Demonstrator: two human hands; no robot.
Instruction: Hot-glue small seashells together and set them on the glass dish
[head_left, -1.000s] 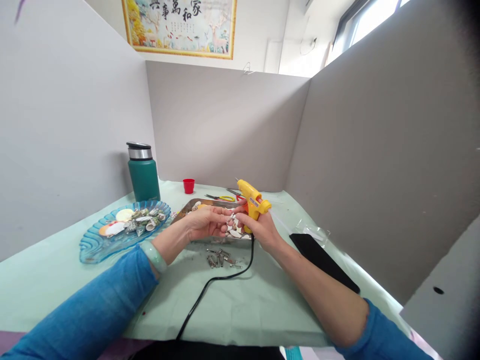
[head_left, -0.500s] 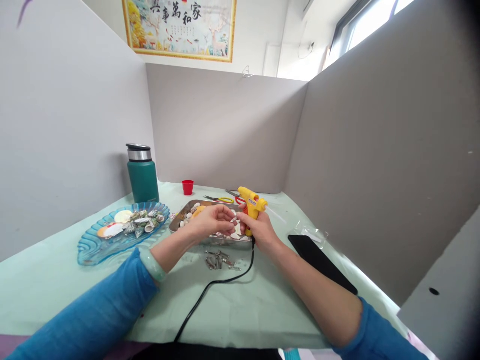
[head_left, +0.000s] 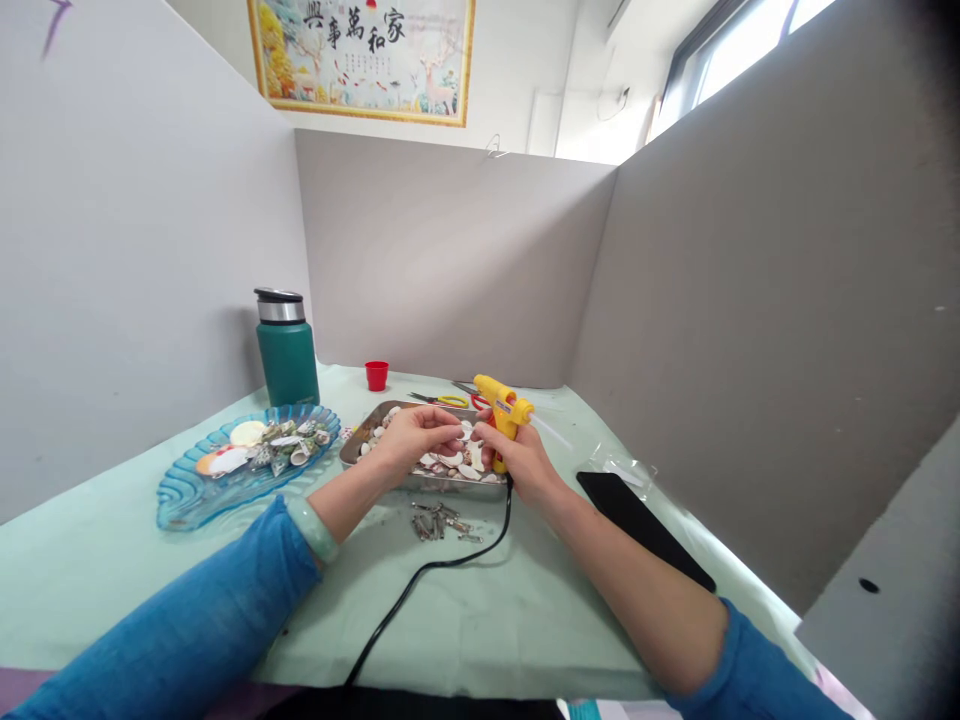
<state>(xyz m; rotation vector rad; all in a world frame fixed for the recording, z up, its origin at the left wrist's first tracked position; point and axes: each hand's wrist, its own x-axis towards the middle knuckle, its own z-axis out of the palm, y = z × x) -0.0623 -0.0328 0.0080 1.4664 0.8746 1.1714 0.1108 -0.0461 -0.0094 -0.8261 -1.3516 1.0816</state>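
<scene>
In my right hand [head_left: 525, 462] is a yellow hot glue gun [head_left: 504, 405], its clear glue stick [head_left: 551, 430] poking out of the back and its black cord [head_left: 431, 565] trailing down to the table's front edge. My left hand [head_left: 420, 438] is closed in a pinch just left of it; whatever sits between the fingertips is too small to make out. Both hands are over the near part of a metal tray [head_left: 351, 452] of shells [head_left: 450, 462]. Nearer to me lies a small pile of metal clips [head_left: 436, 522].
A blue glass dish [head_left: 176, 508] holding shells stands at the left, with a green bottle [head_left: 289, 360] behind it. At the back are a red cup [head_left: 376, 376] and yellow-handled scissors [head_left: 450, 400]. A black flat object [head_left: 645, 530] lies right. Grey partitions [head_left: 450, 250] enclose the table.
My left hand's fingers have drawn together into a tighter pinch and shifted slightly, showing more shells in the tray. My right hand and the glue gun have barely moved.
</scene>
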